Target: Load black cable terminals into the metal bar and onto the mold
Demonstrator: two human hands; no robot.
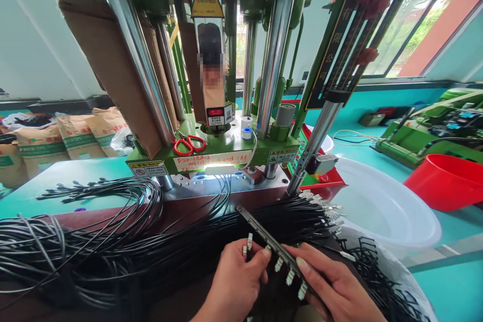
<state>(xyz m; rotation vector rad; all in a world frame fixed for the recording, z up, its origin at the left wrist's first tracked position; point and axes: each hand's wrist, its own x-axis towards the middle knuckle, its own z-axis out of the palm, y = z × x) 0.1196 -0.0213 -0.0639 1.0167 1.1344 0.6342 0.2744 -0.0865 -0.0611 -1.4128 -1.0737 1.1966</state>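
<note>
My right hand (332, 279) grips the lower end of a long dark metal bar (260, 230), tilted from upper left to lower right. Several small silvery cable connectors (290, 276) stick out along the bar's lower side. My left hand (239, 276) is closed in a pinch on another connector (268, 250) at the bar's edge. Two loose connectors (249, 240) poke up between its fingers. Behind the bar lies a thick bundle of black cables (279, 216), its metal connector ends (328, 209) pointing right.
A green press (222, 153) with steel columns stands ahead, red-handled scissors (189, 145) on its ledge. Coiled black cables (128, 196) spread left. At right are a white tub (392, 206), a red bucket (447, 181) and a pile of black moulded scraps (385, 276). Paper sacks (79, 136) stand far left.
</note>
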